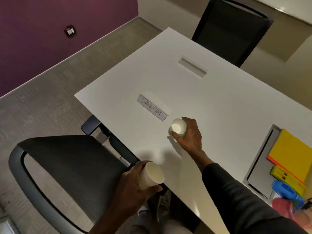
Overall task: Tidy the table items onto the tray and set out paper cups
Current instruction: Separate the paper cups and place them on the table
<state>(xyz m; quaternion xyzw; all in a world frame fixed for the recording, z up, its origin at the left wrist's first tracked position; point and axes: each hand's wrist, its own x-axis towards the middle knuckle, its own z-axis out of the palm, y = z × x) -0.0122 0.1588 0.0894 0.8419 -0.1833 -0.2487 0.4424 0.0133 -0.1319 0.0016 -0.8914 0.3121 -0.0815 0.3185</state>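
"CHECK-IN" card (152, 107) lies on worktop (219, 102); right hand (189, 135) grips paper cup (178, 126) at its 5 o'clock; left hand (133, 186) grips second cup (152, 175).

Bare table (211, 102) around the sign (152, 107); tray (260, 159) crowds the right edge.

Dim, soft overhead light on the white table (211, 98), faint shadows near its front edge, corners perhaps motion-blurred.

I see a black mesh chair (70, 168) near the table's front corner and a second black chair (233, 31) at the far side. A wall socket (69, 31) sits on the purple wall (50, 39), above grey carpet (42, 102).
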